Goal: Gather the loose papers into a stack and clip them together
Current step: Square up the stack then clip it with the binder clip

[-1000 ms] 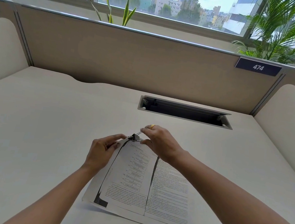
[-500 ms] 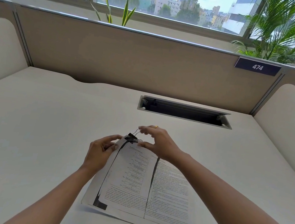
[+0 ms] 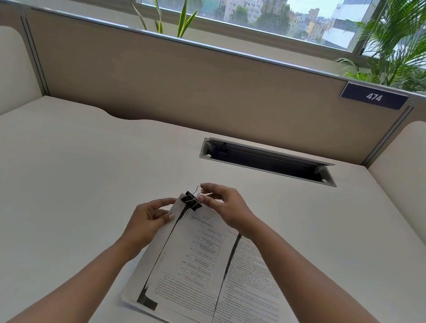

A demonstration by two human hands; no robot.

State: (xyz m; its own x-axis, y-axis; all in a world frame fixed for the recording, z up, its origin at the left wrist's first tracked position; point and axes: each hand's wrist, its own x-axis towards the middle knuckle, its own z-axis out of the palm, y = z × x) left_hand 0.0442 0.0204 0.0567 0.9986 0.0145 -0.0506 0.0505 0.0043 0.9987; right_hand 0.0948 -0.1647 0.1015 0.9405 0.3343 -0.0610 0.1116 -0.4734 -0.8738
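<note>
- where's the printed paper stack (image 3: 218, 271)?
- on the pale desk (image 3: 64, 195).
- the black metal binder clip (image 3: 192, 201)?
- on its far left corner, between left hand (image 3: 147, 218) and right hand (image 3: 223, 206).
- behind?
- a recessed metal cable tray (image 3: 266, 160).

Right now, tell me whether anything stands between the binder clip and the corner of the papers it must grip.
Nothing visible does. The binder clip sits on the top corner of the paper stack; the right hand pinches its wire handles, and the left hand holds the stack's edge beside it.
</note>
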